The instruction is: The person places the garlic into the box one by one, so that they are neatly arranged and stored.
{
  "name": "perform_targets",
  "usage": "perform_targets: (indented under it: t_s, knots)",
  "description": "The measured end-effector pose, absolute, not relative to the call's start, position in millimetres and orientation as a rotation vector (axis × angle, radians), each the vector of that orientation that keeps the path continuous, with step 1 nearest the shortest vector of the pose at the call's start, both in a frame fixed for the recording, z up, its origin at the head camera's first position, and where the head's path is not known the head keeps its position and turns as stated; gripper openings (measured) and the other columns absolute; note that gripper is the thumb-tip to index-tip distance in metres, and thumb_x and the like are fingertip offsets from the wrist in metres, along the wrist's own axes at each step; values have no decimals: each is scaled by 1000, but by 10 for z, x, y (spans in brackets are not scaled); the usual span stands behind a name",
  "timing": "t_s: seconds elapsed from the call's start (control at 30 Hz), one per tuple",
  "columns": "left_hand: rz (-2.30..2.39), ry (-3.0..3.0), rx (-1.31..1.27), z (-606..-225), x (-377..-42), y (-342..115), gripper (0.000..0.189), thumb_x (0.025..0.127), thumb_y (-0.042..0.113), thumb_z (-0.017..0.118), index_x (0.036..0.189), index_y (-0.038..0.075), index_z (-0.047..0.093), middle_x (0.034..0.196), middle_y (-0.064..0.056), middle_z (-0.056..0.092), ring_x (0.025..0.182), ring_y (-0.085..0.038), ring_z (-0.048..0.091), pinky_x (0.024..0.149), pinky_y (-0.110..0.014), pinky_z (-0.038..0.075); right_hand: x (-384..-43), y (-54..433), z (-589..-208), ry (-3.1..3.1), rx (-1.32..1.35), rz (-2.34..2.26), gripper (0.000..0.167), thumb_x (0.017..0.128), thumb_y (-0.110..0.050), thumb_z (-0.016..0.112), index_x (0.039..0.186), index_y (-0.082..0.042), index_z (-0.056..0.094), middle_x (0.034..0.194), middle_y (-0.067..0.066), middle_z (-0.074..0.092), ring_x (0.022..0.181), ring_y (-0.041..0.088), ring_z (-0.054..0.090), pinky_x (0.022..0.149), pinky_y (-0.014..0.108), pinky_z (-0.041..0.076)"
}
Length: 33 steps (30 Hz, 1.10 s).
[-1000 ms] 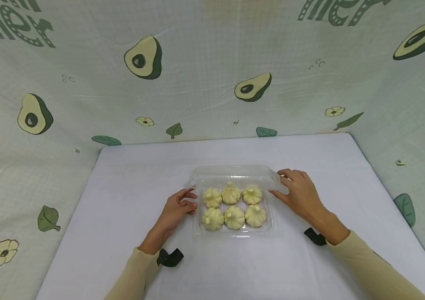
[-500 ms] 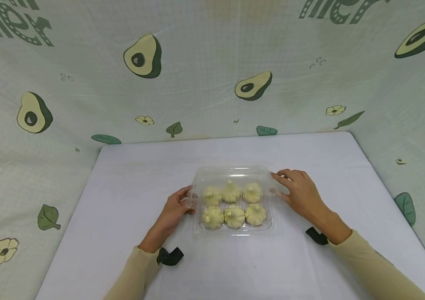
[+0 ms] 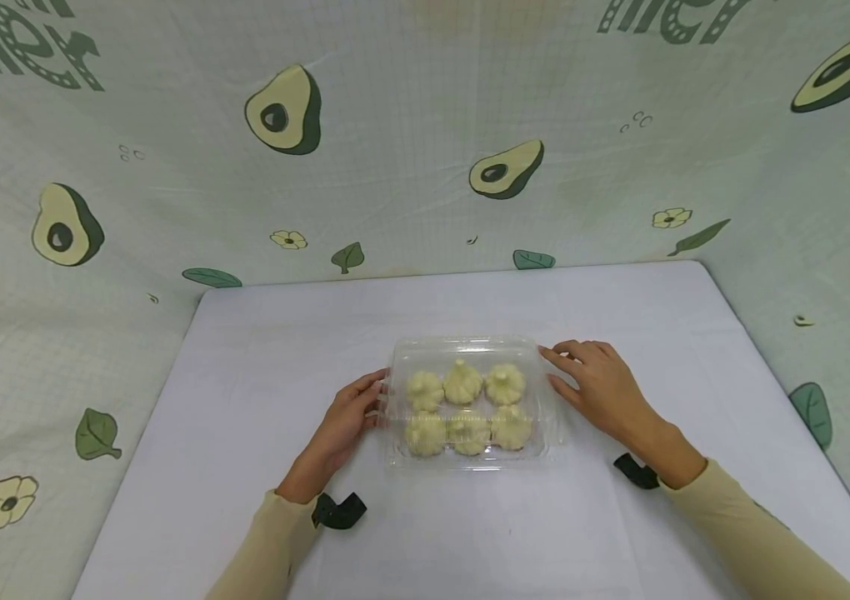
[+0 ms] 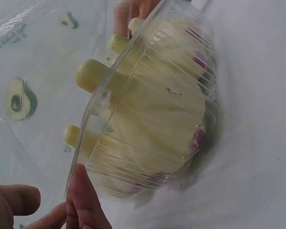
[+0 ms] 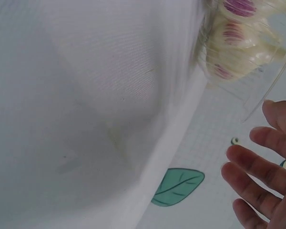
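A clear plastic clamshell box [image 3: 472, 464] sits mid-table with several garlic bulbs [image 3: 462, 385] in two rows. Its hinged lid [image 3: 436, 346] now slants low over both rows; whether it touches the base all round cannot be told. At the box's left side is my left hand [image 3: 340, 423]. In the left wrist view a finger [image 4: 86, 198] touches the clear rim, while the thumb [image 4: 21, 199] stands apart from it. By the far right corner is my right hand [image 3: 608, 392], its fingers [image 5: 250, 162] extended and spread, the thumb close to the clear plastic edge.
A white cloth [image 3: 282, 333] covers the table. Behind and beside it hangs a pale curtain [image 3: 410, 125] printed with avocados, leaves and flowers. Dark straps [image 3: 338, 511] show at both wrists.
The lid has swung from the far side toward the front, over the garlic. Both hands followed its sides; my right fingers have loosened from its edge. The base has stayed in place.
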<state>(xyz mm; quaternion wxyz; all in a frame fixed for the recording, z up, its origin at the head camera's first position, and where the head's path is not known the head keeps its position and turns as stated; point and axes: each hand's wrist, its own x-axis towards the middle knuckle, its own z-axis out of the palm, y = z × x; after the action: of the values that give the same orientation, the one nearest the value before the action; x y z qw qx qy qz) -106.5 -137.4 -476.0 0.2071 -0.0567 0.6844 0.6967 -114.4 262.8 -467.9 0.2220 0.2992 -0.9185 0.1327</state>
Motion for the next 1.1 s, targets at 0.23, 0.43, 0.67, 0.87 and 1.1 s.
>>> perform_targets:
  t_s: [0.23,0.43,0.67,0.87,1.1]
  knots:
    - [1969,1864,-160,-4757,-1063,-1384,47,116,26,44,157,2,48,118,-4,58,92,-12,58,76,-25,56,-1127,2621,-4679,-2558,827,358,45,84,-8,87,128,-4,75,108,16,71,91,37,69,91,59,54]
    - [1953,1871,-126,-4750,-1057,-1388,48,114,19,49,159,2,44,121,-6,60,95,-13,59,77,-24,56,-1112,2615,-4675,-2599,807,367,43,86,-8,85,128,-4,75,108,15,72,93,36,70,93,58,54]
    - [1946,1917,-121,-4785,-1066,-1369,49,110,10,57,157,3,47,114,-4,59,90,-11,60,73,-24,57,-1099,2613,-4676,-2609,805,373,42,87,-5,83,128,-4,75,108,15,72,95,37,70,93,58,54]
    - [1938,1929,-111,-4796,-1072,-1360,50,109,6,57,157,4,47,114,-5,57,89,-12,59,72,-24,57,-1091,2611,-4679,-2613,804,370,43,88,-4,82,130,-3,74,109,15,73,96,37,70,94,58,54]
    - [1945,1945,-97,-4801,-1064,-1365,49,108,4,57,156,2,47,116,-6,57,88,-12,59,70,-23,57,-1059,2600,-4651,-2665,761,446,44,91,-3,79,134,-2,71,116,16,73,105,38,70,96,59,52]
